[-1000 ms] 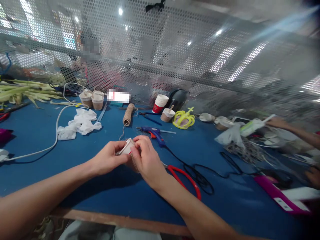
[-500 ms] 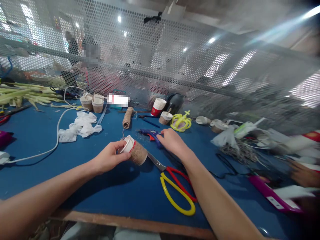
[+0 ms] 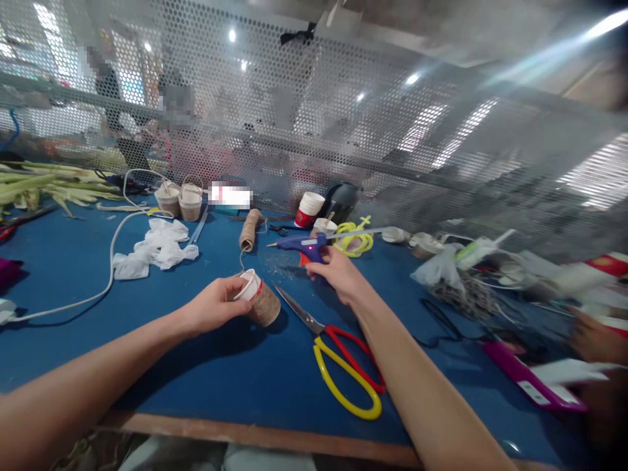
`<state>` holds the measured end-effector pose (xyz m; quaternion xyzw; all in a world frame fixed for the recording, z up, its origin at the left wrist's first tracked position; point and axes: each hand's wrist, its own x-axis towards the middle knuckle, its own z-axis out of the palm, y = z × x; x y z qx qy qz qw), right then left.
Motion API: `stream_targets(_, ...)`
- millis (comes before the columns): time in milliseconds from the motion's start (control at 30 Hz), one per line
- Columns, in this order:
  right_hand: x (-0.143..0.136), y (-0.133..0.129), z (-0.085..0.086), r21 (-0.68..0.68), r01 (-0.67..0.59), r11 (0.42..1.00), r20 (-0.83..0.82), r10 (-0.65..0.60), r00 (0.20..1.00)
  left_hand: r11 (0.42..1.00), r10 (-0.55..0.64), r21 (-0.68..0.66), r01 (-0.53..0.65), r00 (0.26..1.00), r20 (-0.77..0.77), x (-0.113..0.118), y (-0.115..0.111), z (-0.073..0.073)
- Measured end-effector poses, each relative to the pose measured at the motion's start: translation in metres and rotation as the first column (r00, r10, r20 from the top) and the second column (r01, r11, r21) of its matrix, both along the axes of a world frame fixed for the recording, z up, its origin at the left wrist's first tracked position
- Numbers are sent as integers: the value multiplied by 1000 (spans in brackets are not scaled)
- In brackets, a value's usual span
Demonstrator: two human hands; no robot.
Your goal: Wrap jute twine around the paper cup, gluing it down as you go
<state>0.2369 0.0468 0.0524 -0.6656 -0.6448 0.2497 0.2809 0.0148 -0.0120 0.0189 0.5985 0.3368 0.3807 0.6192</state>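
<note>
My left hand (image 3: 223,304) grips a paper cup (image 3: 265,305) by its white rim; brown twine wraps most of its side, and a red band shows near the rim. The cup is tilted just above the table. From it a strand of twine runs back to a twine roll (image 3: 250,230). In my right hand (image 3: 338,271) is a blue hot glue gun (image 3: 301,243), raised off the table, its nozzle pointing left and a clear glue stick out of its back. Scissors (image 3: 321,330) with red and yellow handles lie between my arms.
White crumpled plastic (image 3: 159,248) and a white cable (image 3: 112,261) lie on the left. Behind stand two twine-wrapped cups (image 3: 190,201), stacked paper cups (image 3: 309,209) and a yellow crown-shaped piece (image 3: 354,241). A purple power strip (image 3: 532,379) sits right, near another person's hand (image 3: 596,337).
My right hand has lifted the glue gun from the table and turned it level, nozzle left. The cup in my left hand has shifted slightly left, uncovering the scissors' tips.
</note>
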Motion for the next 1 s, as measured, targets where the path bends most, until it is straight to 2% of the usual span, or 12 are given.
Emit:
stream_targets(100,2,-27,15,-21,-124,992,-206,117,972,999,1,-37,0,1000,22,0,0,2)
stream_targets(167,1,-41,20,-31,-199,980,-281,182,942,998,14,-63,-13,1000,23,0,1,2)
stream_targets(333,-10,-62,16,-24,-265,964,-285,247,926,994,85,-69,-83,996,24,-5,6,-1)
stream_targets(433,-14,-68,13,-48,-241,969,-216,226,950,994,90,-66,-89,996,10,-7,7,-1)
stream_targets(533,-15,-72,12,-4,-251,968,-91,250,964,995,88,-54,-88,996,-3,-6,7,-2)
stream_targets(633,-16,-74,12,87,-322,943,34,320,947,995,80,-55,-81,997,-21,-6,7,-2)
stream_targets(733,-17,-76,12,152,-334,930,115,319,941,997,58,-51,-60,998,-28,-6,8,-3)
stream_targets(1000,-18,-80,8,222,-418,881,327,337,883,998,53,-40,-53,999,-13,-6,7,-1)
